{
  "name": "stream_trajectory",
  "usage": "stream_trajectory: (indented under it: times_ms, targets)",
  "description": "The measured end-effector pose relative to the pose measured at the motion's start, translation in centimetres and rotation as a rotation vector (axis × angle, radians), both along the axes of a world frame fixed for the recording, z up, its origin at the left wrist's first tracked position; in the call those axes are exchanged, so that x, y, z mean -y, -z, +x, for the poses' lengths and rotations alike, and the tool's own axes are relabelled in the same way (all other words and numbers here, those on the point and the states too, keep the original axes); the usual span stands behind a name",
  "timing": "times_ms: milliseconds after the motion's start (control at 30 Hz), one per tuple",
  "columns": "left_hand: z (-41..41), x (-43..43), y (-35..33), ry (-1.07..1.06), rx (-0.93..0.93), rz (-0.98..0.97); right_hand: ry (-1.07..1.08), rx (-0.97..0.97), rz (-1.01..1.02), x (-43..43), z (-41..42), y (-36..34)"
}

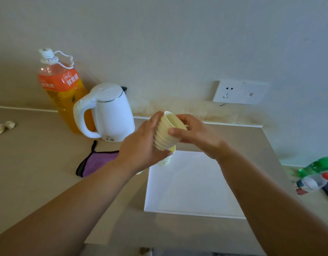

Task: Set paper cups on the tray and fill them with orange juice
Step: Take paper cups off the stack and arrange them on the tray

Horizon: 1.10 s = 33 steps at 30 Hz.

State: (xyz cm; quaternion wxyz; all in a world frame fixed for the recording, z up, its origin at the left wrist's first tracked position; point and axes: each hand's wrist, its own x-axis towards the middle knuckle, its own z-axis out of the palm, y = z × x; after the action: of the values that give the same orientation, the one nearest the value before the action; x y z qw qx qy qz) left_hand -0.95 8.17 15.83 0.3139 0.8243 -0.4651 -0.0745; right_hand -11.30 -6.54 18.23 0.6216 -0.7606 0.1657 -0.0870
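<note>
A stack of pale yellow paper cups sits tipped on its side in the air, up above the far corner of the flat white square tray. The cups are pushed one inside the next, so their rolled rims make little ridges down the side. The open mouth points up and away.

The left hand wraps around the bottom part of the stack, fingers curled snug under it. The right hand pinches the top end, with the thumb lying across the ridges and the other fingers behind the rim. It looks like the two hands hold it this way so one cup can be pulled free from the rest. Paper cups stick together, so both hands are needed.

The tray looks smooth and shiny and has no cups on it yet. It lies on a tan counter, right under the hands, so a loose cup can go straight down.

The big clear plastic bottle of orange juice stands far off to the left by the wall, with its white cap on. A white plastic kettle stands just in front of it. A soft purple cloth lies near the left wrist.
</note>
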Motion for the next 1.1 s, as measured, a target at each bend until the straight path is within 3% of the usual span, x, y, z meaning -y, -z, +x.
stream_trajectory:
  times_ms: [167,300,533,667,833,1100]
  targets:
    - [-1.3,0.1,-0.8,-0.016,0.025,0.0,-0.048,-0.002,0.024,0.3,-1.4,-0.8]
    - [-1.9,0.2,-1.3,-0.021,0.015,-0.015,0.04,0.04,0.063,0.4,-1.6,-1.0]
    - [-1.8,-1.3,-0.9,-0.115,-0.106,-0.008,0.285,0.228,0.374,3.1,-3.4,-1.5]
    - [-1.1,-2.3,-0.3,-0.22,-0.185,-0.058,0.393,0.084,0.254,4.6,-4.4,2.9]
    - [-0.5,-2.5,0.7,-0.258,-0.269,-0.106,0.374,-0.201,0.059,4.3,-4.9,10.5]
    - [0.5,-1.5,0.6,-0.253,-0.335,-0.153,0.315,-0.297,-0.151,3.5,-3.1,13.2]
